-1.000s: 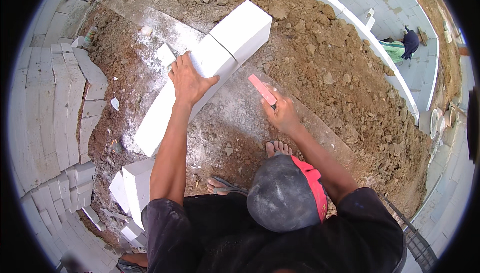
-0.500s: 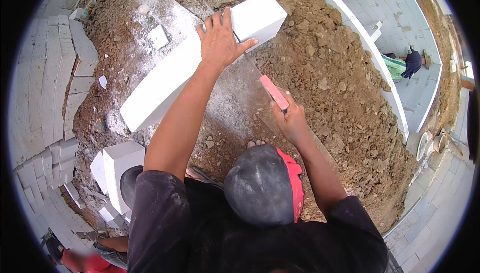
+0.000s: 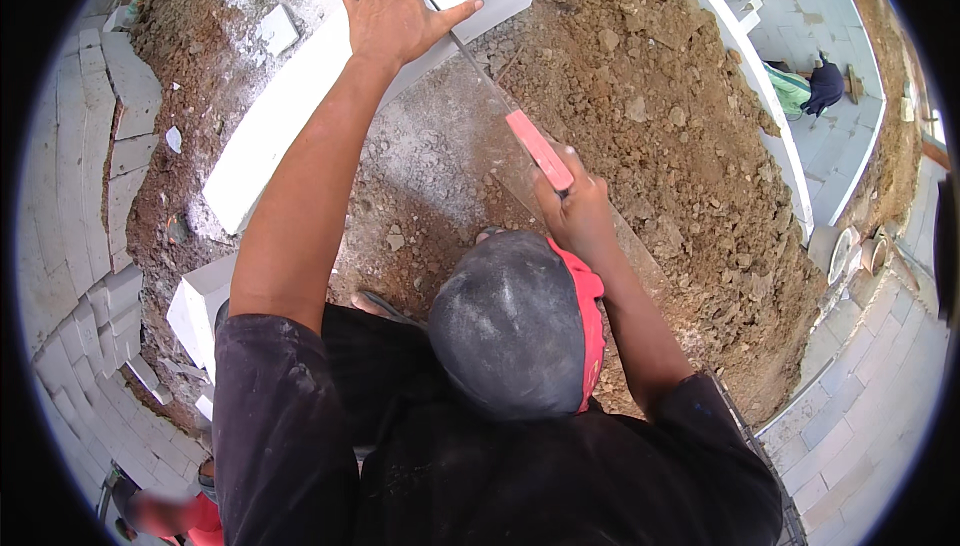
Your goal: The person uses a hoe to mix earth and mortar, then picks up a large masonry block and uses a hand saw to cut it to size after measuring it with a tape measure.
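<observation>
A long white building block (image 3: 275, 131) lies slantwise on dusty ground at the upper left. My left hand (image 3: 392, 18) presses on it with fingers and thumb spread. Close beside the thumb, a thin handsaw (image 3: 540, 153) crosses the block, its blade in a narrow dark slit. My right hand (image 3: 578, 208) is wrapped round the saw's pink-red handle, to the near right of the block. How deep the blade sits is hidden. White dust is scattered about the block.
My bent knee (image 3: 510, 326), in dusty dark cloth with red trim, rises between my arms. White block pieces (image 3: 195, 311) stand at lower left. Rough soil (image 3: 680, 216) spreads right toward a pale low wall (image 3: 745, 56). Other people appear at lower left (image 3: 190, 516) and upper right (image 3: 795, 91).
The view has shifted, so the block and both hands appear farther up and left. The saw's handle now shows farther from my left hand, along the blade's line, still in my right hand.
</observation>
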A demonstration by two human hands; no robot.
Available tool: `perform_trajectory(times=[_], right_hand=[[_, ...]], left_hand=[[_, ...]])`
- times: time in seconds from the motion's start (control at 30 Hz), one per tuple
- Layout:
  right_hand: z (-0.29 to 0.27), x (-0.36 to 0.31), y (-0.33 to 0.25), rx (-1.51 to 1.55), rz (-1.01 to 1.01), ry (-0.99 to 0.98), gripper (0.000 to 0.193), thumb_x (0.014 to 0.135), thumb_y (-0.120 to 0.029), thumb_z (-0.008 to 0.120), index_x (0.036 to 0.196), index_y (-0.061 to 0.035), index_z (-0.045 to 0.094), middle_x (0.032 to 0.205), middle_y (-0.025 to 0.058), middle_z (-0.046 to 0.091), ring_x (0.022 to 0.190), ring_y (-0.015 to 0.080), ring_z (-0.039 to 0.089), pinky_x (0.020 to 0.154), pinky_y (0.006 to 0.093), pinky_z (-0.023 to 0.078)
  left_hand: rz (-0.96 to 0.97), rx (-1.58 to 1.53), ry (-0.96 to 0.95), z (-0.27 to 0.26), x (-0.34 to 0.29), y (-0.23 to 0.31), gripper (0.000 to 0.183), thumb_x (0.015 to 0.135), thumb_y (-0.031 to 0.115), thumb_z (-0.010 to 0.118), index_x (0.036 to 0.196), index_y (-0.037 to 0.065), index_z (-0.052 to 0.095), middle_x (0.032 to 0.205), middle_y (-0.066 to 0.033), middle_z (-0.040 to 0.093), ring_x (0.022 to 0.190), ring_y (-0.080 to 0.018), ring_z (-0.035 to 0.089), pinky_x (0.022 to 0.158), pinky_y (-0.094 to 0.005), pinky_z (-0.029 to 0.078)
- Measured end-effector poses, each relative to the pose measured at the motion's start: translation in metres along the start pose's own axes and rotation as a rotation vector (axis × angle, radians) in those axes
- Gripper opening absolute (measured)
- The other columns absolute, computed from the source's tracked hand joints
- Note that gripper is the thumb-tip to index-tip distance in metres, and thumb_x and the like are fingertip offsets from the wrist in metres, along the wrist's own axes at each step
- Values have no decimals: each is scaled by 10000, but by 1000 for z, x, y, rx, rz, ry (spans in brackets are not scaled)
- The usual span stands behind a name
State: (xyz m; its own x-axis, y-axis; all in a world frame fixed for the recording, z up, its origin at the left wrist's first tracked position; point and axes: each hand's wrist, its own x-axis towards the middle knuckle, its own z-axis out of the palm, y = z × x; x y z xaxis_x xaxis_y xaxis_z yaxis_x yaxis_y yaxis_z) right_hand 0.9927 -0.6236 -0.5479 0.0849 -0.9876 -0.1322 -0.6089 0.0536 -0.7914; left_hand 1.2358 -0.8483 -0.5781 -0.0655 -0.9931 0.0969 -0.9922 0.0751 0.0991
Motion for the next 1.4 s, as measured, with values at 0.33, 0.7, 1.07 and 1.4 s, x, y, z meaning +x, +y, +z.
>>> perform_trajectory(times=[0.33, 0.7, 1.07, 1.4], right_hand=[[30, 91, -16, 57, 131, -91, 304, 989, -145, 650, 1246, 15, 620, 792, 225, 653, 595, 242, 604, 602, 380, 497], [20, 70, -9, 30, 132, -58, 271, 993, -117, 643, 1228, 18, 635, 800, 175, 698, 626, 207, 632, 619, 368, 511], [-2, 19, -1, 59, 121, -55, 296, 992, -136, 640, 1258, -6, 637, 857, 179, 713, 638, 228, 672, 635, 375, 535], [-21, -34, 7, 16, -78, 39, 312, 981, -94, 641, 1284, -19, 635, 864, 169, 731, 695, 258, 712, 702, 374, 568]], left_hand=[[-19, -56, 1, -25, 6, 22, 934, 723, 708, 751, 1254, -34, 555, 1171, -221, 637, 1151, -372, 590, 976, -518, 437], [-35, -108, 2, -26, 5, 25, 1199, 720, 682, 773, 1506, -108, 330, 1272, -264, 606, 1202, -387, 570, 1005, -539, 427], [-58, -93, -94, -28, 5, 19, 979, 721, 643, 794, 1327, -69, 503, 1283, -257, 599, 1219, -384, 563, 1020, -534, 431], [-13, -57, 65, -15, -3, 21, 1040, 723, 656, 787, 1378, -85, 464, 1290, -255, 582, 1233, -408, 540, 1044, -556, 425]])
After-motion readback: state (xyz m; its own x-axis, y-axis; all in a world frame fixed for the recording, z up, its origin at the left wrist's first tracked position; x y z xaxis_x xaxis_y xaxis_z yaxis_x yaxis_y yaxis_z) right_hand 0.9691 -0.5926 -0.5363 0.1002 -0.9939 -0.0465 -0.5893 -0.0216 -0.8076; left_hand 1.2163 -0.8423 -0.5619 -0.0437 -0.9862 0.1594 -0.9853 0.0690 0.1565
